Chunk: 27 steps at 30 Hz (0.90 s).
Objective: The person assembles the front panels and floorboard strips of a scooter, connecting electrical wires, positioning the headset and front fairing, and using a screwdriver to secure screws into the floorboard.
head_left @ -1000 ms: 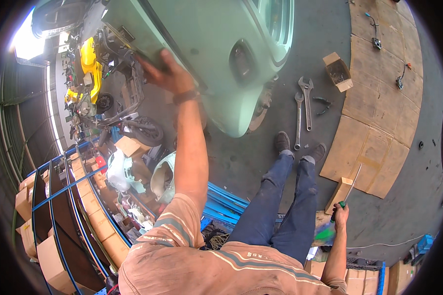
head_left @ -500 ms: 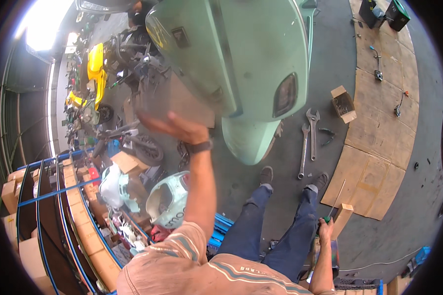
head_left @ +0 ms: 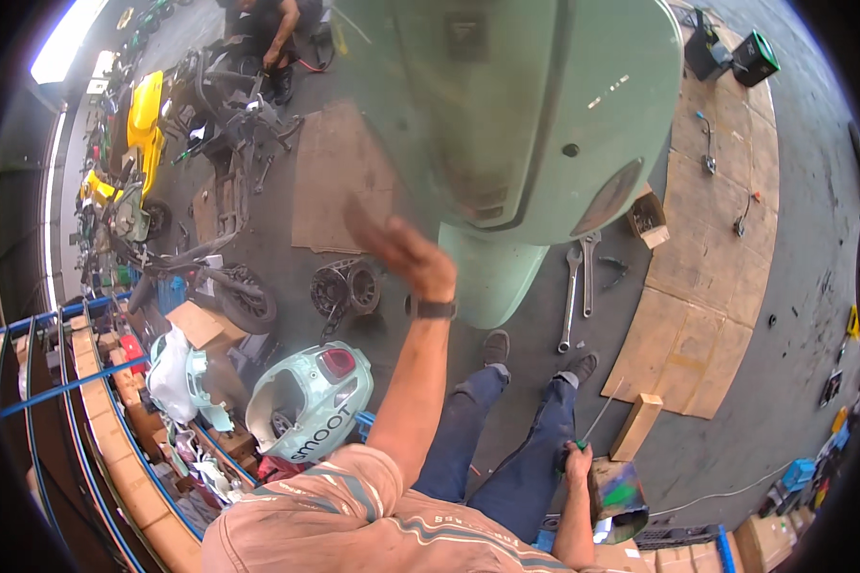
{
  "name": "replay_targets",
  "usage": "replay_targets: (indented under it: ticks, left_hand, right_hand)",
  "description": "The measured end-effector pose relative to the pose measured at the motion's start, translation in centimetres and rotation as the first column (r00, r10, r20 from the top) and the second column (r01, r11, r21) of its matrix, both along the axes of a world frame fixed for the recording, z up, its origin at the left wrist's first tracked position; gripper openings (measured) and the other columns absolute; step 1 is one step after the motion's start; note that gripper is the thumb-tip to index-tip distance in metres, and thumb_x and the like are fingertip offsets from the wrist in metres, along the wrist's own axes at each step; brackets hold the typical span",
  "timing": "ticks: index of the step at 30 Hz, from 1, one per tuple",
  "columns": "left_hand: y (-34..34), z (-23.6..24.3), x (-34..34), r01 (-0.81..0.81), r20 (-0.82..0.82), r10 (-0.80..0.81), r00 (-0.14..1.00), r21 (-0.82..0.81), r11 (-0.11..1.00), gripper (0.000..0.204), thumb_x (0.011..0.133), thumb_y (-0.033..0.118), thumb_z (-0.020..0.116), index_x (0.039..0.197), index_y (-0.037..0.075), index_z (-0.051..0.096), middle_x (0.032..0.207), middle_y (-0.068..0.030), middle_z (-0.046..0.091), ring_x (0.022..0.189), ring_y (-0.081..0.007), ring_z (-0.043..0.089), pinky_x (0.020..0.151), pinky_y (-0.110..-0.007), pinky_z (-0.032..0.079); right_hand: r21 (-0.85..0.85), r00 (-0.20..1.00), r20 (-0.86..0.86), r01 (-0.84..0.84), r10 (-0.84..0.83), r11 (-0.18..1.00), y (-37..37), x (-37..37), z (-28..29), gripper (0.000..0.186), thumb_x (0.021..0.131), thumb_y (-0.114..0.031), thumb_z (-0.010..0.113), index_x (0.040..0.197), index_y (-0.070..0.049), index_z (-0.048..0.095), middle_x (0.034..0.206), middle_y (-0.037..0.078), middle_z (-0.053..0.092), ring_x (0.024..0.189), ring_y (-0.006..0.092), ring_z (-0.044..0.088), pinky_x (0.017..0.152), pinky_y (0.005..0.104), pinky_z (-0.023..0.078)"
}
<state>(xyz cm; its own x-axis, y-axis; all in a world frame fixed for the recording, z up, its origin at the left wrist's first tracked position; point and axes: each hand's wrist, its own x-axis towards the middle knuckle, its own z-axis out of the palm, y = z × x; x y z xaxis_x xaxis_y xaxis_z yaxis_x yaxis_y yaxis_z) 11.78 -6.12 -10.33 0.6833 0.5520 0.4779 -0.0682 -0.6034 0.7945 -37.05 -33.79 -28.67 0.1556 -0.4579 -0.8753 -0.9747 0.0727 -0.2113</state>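
1. Your left hand (head_left: 401, 253) is raised at arm's length, palm open and fingers spread, gripping nothing. A dark watch (head_left: 434, 308) sits on that wrist.
2. That open hand hovers just beside the lower left edge of the pale green scooter body (head_left: 535, 115); whether it touches the panel cannot be told from this view.
3. The scooter body lies up and to the right of the hand. Its long axis runs from the top of the view down toward your feet, and its tapered end (head_left: 487, 277) stops just right of the wrist.
4. Your left hand is much the nearer of the two to the scooter body.
5. Your right hand (head_left: 577, 466) hangs low by your hip, well apart from the bodywork, closed around a slim screwdriver (head_left: 597, 420) whose shaft points up and to the right.
6. On the concrete floor between the two hands lie two long spanners (head_left: 579, 291), beside sheets of cardboard (head_left: 707, 277) and a small wooden block (head_left: 636, 427).
7. To your left sits a detached pale green scooter shell (head_left: 306, 401) with a red lamp.
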Motion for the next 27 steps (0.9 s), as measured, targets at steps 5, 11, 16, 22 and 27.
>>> replay_targets:
  ticks: [5, 11, 16, 22, 27]
  left_hand:
    - [1.3, -2.5, 4.9, -0.28, -0.023, 0.28, 0.96, -0.156, 0.947, 0.071, 0.104, 0.05, 0.024, 0.156, 0.004, 0.011, 0.161, -0.0215, 0.013, 0.149, -0.0389, 0.015, 0.121, -0.052, 0.011]
    - [-0.5, -2.0, 8.3, -0.223, -0.24, 0.171, 0.956, -0.212, 0.951, 0.058, 0.106, 0.033, 0.032, 0.151, -0.004, 0.027, 0.154, -0.0261, 0.03, 0.142, -0.0407, 0.031, 0.117, -0.052, 0.021]
    - [0.4, -1.0, 8.2, -0.178, -0.252, 0.152, 0.956, -0.083, 0.98, 0.061, 0.105, 0.043, 0.028, 0.152, 0.003, 0.029, 0.151, -0.0256, 0.037, 0.14, -0.0415, 0.033, 0.116, -0.058, 0.018]
    - [2.1, 0.3, 2.1, 0.206, -0.014, -0.249, 0.968, -0.518, 0.83, 0.064, 0.104, 0.037, 0.044, 0.15, -0.005, 0.028, 0.149, -0.0255, 0.039, 0.141, -0.0377, 0.034, 0.117, -0.043, 0.025]
    - [3.6, 0.8, -12.2, 0.306, 0.181, -0.806, 0.564, -0.952, 0.0, 0.054, 0.104, 0.039, 0.046, 0.14, -0.002, 0.046, 0.133, -0.0189, 0.056, 0.12, -0.0255, 0.057, 0.102, -0.039, 0.044]
  right_hand:
    - [0.049, 0.99, -0.063, -0.125, 0.128, 0.991, 1.6, 1.4, 1.9, 0.076, 0.082, -0.02, 0.071, 0.144, 0.01, 0.039, 0.141, 0.026, 0.052, 0.133, 0.0327, 0.048, 0.111, 0.0364, 0.035]
    - [0.031, 0.983, -0.11, 0.15, -0.146, 0.988, 1.5, 1.5, 4.6, 0.069, 0.083, -0.014, 0.069, 0.142, 0.008, 0.041, 0.122, 0.024, 0.062, 0.115, 0.0345, 0.059, 0.098, 0.0392, 0.045]
    - [-0.557, 0.844, 0.18, -0.335, 0.504, 0.76, 4.0, 5.2, 4.9, 0.057, 0.087, -0.015, 0.067, 0.135, 0.01, 0.047, 0.102, 0.022, 0.064, 0.087, 0.0329, 0.065, 0.08, 0.0407, 0.052]
    - [-0.416, 0.735, 0.524, -0.219, 0.429, 0.883, 11.5, 24.1, 16.5, 0.04, 0.089, -0.013, 0.065, 0.124, 0.001, 0.052, 0.1, 0.015, 0.064, 0.09, 0.0271, 0.062, 0.083, 0.0363, 0.049]
    - [-0.433, 0.413, 0.658, -0.476, 0.629, 0.766, 18.0, 28.6, 21.1, 0.049, 0.086, -0.004, 0.064, 0.132, 0.001, 0.047, 0.115, 0.023, 0.06, 0.106, 0.0375, 0.06, 0.091, 0.0431, 0.048]
